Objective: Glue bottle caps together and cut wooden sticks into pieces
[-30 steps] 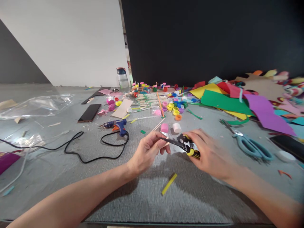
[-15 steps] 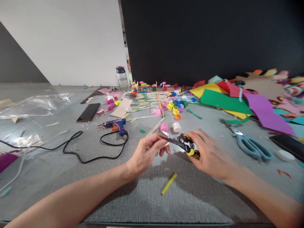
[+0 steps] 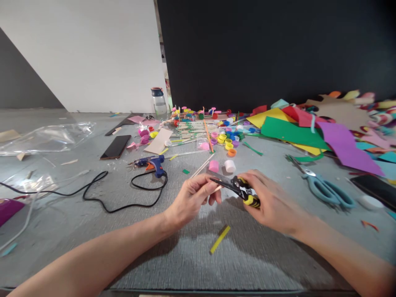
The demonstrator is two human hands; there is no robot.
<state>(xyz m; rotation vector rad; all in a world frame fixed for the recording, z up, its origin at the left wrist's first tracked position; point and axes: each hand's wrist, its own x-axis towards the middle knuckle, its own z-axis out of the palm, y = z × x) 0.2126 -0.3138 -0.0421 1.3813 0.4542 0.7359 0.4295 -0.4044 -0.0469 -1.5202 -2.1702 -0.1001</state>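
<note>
My left hand is closed, thumb and fingers pinching a thin pale stick that runs out behind the hand toward the back of the table. A short end of it shows by the fingertips, close to the blades. Around the handles of a pair of yellow-and-black hand snips my right hand is wrapped. The blades point left and are parted, their tips at my left fingers. Just beyond them stand a pink bottle cap and a white bottle cap. A yellow strip lies nearer to me.
Left of my hands lies a blue glue gun with its looping black cord, near a phone. Blue-handled scissors are at the right, below coloured sheets. A bottle stands at the back behind scattered caps.
The snips' blades have parted wider near my left fingertips, and my right hand has shifted slightly. My left hand keeps its pinch on the stick in nearly the same place.
</note>
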